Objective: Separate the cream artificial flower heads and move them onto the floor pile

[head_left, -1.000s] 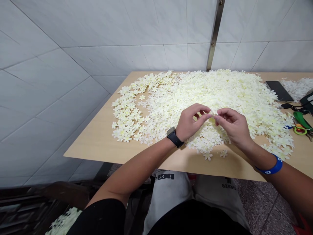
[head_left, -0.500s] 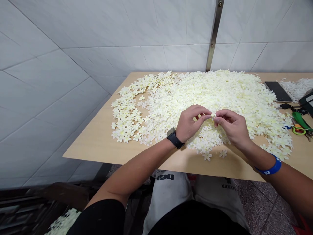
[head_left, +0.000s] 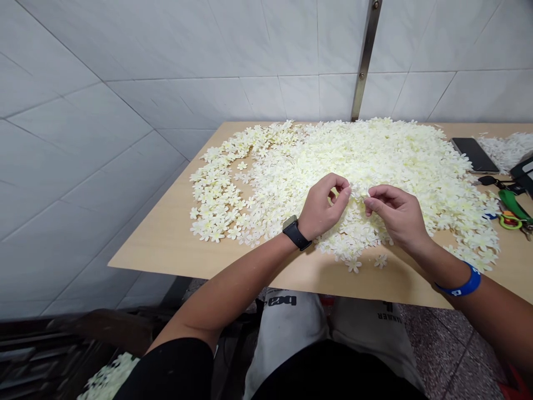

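A broad heap of pale yellow-white artificial flowers (head_left: 400,150) lies under and around both hands. My left hand (head_left: 325,204), with a black watch on its wrist, is closed in a pinch of thumb and forefinger above the heap. Whatever is at its fingertips blends with the flowers behind. My right hand (head_left: 397,214), wearing a blue wristband, pinches too, a small gap away from the left. A tiny pale bit shows at its fingertips, too small to name. Two single flowers (head_left: 353,265) lie near the table's front edge, below the hands.
A looser band of flowers (head_left: 214,205) spreads along the left of the wooden table (head_left: 162,239). At the right lie a dark phone (head_left: 474,155), small white pieces (head_left: 508,149) and green-handled scissors (head_left: 510,221). Tiled walls (head_left: 250,50) border the back and left.
The hands were touching at the fingertips over a small pale flower piece. My left hand has drawn away to the left and slightly up, while the right stays nearly in place.
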Tool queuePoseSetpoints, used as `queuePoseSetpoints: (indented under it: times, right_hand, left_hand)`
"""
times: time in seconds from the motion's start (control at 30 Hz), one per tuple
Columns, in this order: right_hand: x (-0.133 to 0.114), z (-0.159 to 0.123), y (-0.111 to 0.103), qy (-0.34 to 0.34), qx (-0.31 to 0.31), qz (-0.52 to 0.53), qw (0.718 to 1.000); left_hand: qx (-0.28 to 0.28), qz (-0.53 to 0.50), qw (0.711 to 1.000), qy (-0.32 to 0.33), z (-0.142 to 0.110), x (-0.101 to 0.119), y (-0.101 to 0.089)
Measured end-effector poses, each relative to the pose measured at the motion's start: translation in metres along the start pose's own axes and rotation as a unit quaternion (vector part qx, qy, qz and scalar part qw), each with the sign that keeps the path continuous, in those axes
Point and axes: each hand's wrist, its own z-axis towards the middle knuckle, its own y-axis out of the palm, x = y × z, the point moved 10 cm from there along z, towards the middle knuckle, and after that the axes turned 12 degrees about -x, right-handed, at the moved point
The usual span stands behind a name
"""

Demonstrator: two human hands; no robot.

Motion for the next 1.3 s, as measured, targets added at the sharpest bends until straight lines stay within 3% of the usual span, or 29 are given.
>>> queuePoseSetpoints:
  times: [0.27, 0.47, 0.6, 0.73, 0.83, 1.3]
  right_hand:
    - [-0.002, 0.000, 0.000, 0.010, 0.012, 0.006, 1.000]
    - [-0.002, -0.001, -0.002, 0.002, 0.012, -0.006, 1.000]
    - [-0.006, -0.002, -0.001, -0.010, 0.017, -0.022, 1.000]
    - [-0.014, -0.006, -0.003, -0.043, 0.040, -0.062, 0.996]
    - [-0.017, -0.007, -0.001, -0.063, 0.031, -0.090, 0.993]
    - [-0.016, -0.007, -0.002, -0.073, 0.036, -0.107, 0.991]
  left_hand:
    - [-0.004, -0.052, 0.998, -0.024, 0.000, -0.006, 0.000]
    - [-0.033, -0.169, 0.983, -0.067, 0.000, -0.022, 0.015]
    - [-0.058, -0.237, 0.968, -0.058, -0.002, -0.020, 0.026]
    - [-0.077, -0.259, 0.960, -0.070, -0.004, -0.016, 0.030]
    - [-0.059, -0.249, 0.963, -0.079, -0.005, -0.017, 0.027]
    - [-0.048, -0.264, 0.953, -0.141, -0.003, -0.028, 0.021]
